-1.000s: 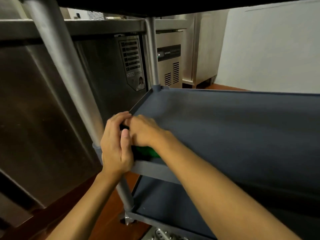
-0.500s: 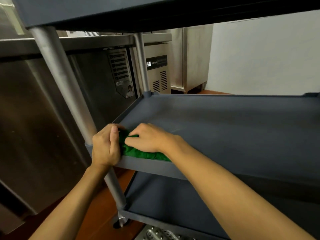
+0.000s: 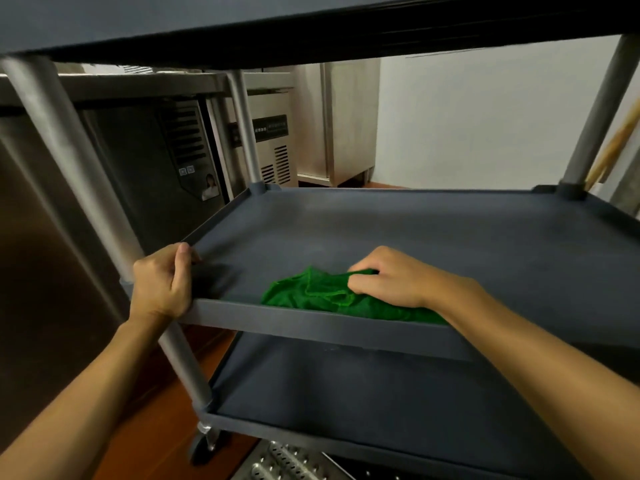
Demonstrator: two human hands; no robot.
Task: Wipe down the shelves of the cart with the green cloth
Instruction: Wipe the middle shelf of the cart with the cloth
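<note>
Grey cart [image 3: 187, 368], three shelves [image 3: 415, 230]; one green cloth [image 3: 311, 292] gripped by right hand [image 3: 391, 278].

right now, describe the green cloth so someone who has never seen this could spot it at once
Find the dark grey cart with metal posts and look at its middle shelf. Near that shelf's front lip, under the right hand, lies the crumpled green cloth. It is the only bright green, soft thing there; everything around it is grey or steel.
</note>
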